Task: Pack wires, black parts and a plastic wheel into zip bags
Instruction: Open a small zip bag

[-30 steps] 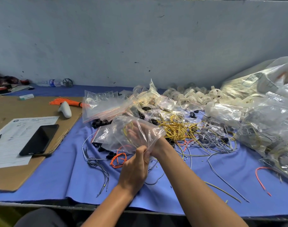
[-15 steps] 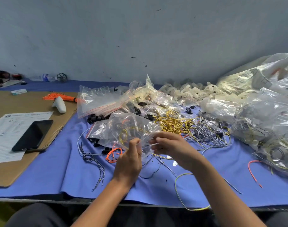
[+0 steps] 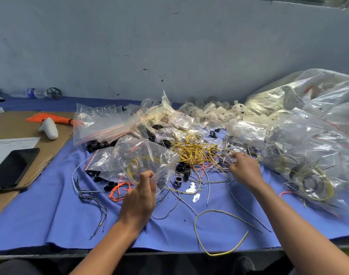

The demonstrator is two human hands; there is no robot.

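Note:
My left hand (image 3: 138, 197) pinches the near edge of a clear zip bag (image 3: 147, 161) that holds a coiled yellow wire and some dark parts. My right hand (image 3: 244, 169) lies on the heap of grey wires (image 3: 229, 155), fingers curled into the strands. A tangle of yellow wires (image 3: 191, 149) sits between the bag and that heap. Loose black parts (image 3: 182, 171) lie on the blue cloth (image 3: 50, 215) just right of the bag. White plastic wheels (image 3: 211, 112) are piled at the back.
Empty zip bags (image 3: 98, 124) are stacked at back left. Large filled bags (image 3: 312, 147) crowd the right side. A long yellow wire (image 3: 215, 233) curls at the front edge. A phone (image 3: 10, 167) and paper lie on cardboard (image 3: 50, 147) at left, with orange wires (image 3: 48, 119).
My right hand came out of the bag and moved right onto the grey wire heap. My left hand keeps its hold on the bag's edge.

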